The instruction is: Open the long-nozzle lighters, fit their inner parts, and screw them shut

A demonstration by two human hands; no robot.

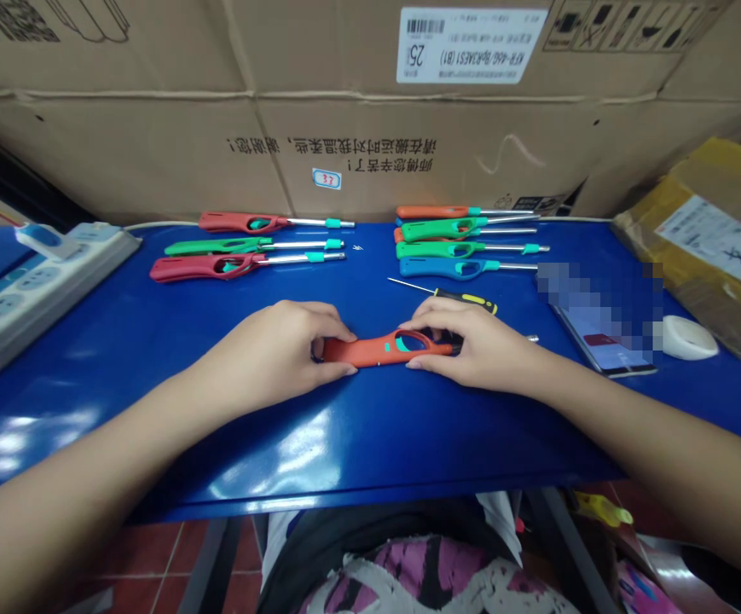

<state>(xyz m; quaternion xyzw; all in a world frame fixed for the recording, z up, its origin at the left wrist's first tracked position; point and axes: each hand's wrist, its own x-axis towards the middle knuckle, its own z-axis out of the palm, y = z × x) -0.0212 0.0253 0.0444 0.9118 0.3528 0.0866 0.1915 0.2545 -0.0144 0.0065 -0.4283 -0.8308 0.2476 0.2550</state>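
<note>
An orange-red long-nosed lighter (370, 350) lies sideways in front of me, low over the blue table. My left hand (297, 341) pinches its handle end between thumb and fingers. At the trigger-loop end, my right hand (466, 345) grips it, with part of the metal tube hidden behind the palm. A teal trigger piece shows inside the loop. Just beyond my right hand rests a screwdriver (466, 298) with a black and yellow handle. Three lighters, two red and one green lighter (217, 246), lie at back left. Several more, including a blue lighter (447, 268), lie at back right.
A large cardboard box (338, 128) stands along the back edge. At left is a power strip (43, 281) with a plug in it. On the right are a phone (606, 345), a white oval object (688, 338) and a taped parcel (709, 247). Tiny metal bits (358, 247) lie near the left lighters.
</note>
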